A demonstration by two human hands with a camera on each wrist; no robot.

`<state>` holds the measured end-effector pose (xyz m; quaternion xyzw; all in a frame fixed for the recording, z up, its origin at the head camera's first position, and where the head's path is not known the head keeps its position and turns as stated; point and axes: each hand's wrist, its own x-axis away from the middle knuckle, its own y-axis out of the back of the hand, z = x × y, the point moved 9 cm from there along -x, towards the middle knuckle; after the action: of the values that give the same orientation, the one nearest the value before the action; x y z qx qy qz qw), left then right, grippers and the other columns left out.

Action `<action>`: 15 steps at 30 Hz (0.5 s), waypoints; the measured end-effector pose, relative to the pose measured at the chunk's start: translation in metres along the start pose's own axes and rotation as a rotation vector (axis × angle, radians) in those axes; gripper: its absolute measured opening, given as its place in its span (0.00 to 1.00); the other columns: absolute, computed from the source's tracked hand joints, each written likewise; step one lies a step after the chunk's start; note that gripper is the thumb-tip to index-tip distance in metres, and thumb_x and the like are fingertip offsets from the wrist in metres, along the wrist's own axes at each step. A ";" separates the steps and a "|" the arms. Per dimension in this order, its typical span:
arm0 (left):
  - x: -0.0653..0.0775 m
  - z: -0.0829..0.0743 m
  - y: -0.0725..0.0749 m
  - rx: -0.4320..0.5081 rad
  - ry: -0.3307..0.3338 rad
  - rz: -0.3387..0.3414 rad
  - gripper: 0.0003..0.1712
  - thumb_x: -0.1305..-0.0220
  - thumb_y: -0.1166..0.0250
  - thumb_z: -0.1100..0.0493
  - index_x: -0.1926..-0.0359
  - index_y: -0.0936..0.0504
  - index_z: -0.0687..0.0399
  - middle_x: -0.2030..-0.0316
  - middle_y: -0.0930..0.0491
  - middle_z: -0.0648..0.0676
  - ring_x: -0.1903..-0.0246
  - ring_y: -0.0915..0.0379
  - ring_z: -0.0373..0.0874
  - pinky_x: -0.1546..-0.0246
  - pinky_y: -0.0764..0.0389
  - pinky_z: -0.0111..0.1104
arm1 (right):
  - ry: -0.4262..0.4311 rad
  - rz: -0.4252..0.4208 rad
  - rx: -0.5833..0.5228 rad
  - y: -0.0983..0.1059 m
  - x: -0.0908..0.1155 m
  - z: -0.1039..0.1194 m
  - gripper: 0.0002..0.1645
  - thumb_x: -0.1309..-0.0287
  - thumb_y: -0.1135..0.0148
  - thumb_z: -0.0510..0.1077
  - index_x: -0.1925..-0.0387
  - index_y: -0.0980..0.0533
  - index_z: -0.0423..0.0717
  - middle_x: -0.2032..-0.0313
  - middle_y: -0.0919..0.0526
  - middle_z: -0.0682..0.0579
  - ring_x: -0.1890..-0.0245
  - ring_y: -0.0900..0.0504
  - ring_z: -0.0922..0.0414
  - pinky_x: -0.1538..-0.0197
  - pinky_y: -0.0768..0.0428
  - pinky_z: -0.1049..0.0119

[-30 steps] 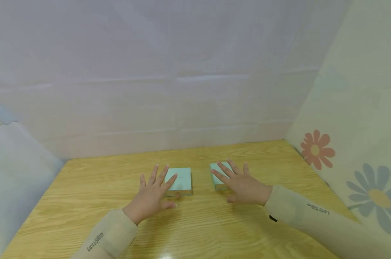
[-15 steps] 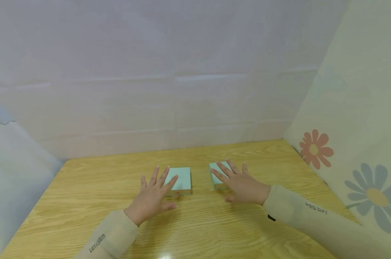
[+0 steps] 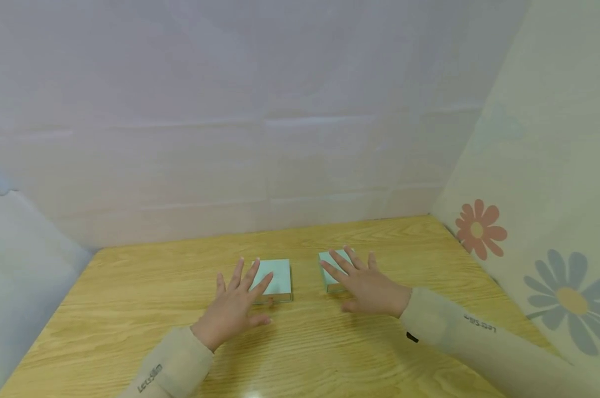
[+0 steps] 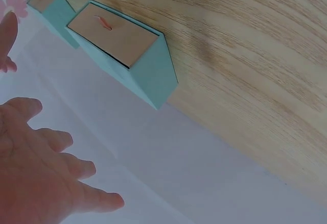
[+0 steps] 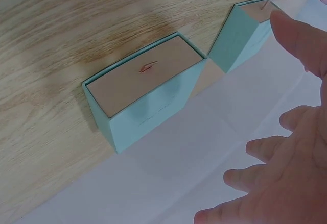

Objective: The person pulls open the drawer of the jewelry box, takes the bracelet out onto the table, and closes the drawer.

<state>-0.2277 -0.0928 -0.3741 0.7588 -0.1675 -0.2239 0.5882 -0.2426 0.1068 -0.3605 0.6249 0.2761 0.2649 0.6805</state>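
Note:
Two small mint-green drawer boxes lie flat on the table, side by side with a gap between. My left hand [image 3: 230, 312] is held over the near left part of the left box [image 3: 280, 276], fingers spread. Similarly spread, my right hand [image 3: 372, 288] partly covers the right box [image 3: 331, 282] in the head view. Both wrist views show the fingers apart from the boxes. The left box has a tan front [image 4: 115, 32] with a small reddish pull loop [image 4: 103, 22]. On the right box a like tan front [image 5: 148, 78] bears another pull loop [image 5: 148, 67].
The wooden table [image 3: 300, 354] ends at a pale cloth backdrop [image 3: 260, 160] behind the boxes. To the right hangs a cloth panel [image 3: 538, 182] printed with flowers. Another pale cloth [image 3: 26, 265] borders the left side.
The head view has shifted slightly, so the scene sits a little further left. Both hands stay spread above the boxes, and the boxes have not visibly moved.

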 end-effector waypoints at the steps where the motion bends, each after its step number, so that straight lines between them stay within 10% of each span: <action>1: 0.000 0.000 0.000 0.002 0.002 0.002 0.47 0.46 0.28 0.43 0.29 0.36 0.54 0.27 0.52 0.66 0.29 0.66 0.69 0.44 0.56 0.74 | -0.001 0.003 -0.006 0.000 0.000 0.000 0.57 0.49 0.26 0.50 0.26 0.48 0.39 0.28 0.52 0.33 0.31 0.53 0.28 0.49 0.44 0.20; 15: 0.002 -0.001 -0.002 0.010 0.009 -0.006 0.47 0.46 0.27 0.44 0.29 0.36 0.54 0.27 0.51 0.66 0.29 0.64 0.69 0.43 0.58 0.74 | 0.003 0.013 0.005 0.000 -0.001 0.004 0.56 0.48 0.26 0.50 0.27 0.47 0.38 0.28 0.51 0.32 0.31 0.52 0.27 0.49 0.43 0.21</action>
<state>-0.2254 -0.0923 -0.3762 0.7632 -0.1640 -0.2214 0.5844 -0.2405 0.1038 -0.3607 0.6279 0.2735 0.2697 0.6769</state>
